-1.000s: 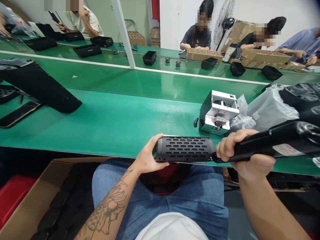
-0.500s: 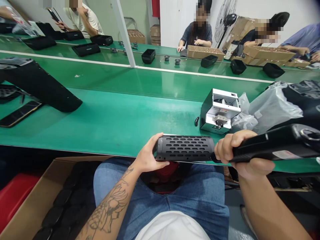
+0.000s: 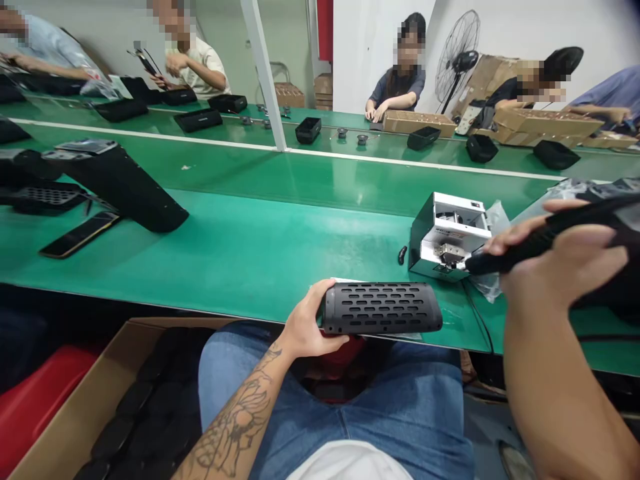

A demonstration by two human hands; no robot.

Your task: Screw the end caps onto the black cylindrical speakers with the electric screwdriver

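Observation:
My left hand (image 3: 309,325) is closed around the left end of a black speaker housing (image 3: 383,308) with rows of slots, held at the table's near edge. My right hand (image 3: 560,263) grips a black electric screwdriver (image 3: 523,248), smeared a little by motion. The tool points left, its tip at the front of a small black and silver screw feeder (image 3: 447,230). Whether a screw is on the tip is too small to tell. A small black piece (image 3: 402,255) lies left of the feeder.
Black panels (image 3: 135,190) lean on the green table (image 3: 280,247) at left. A carton (image 3: 70,407) of black parts stands by my left leg. Plastic bags (image 3: 500,217) lie behind the feeder. Across the belt, several people work among black housings (image 3: 423,138) and cardboard trays (image 3: 420,125).
My right hand has lifted the screwdriver away from the housing's right end and carried it up and right to the screw feeder. My left hand still holds the housing. The view has shifted slightly.

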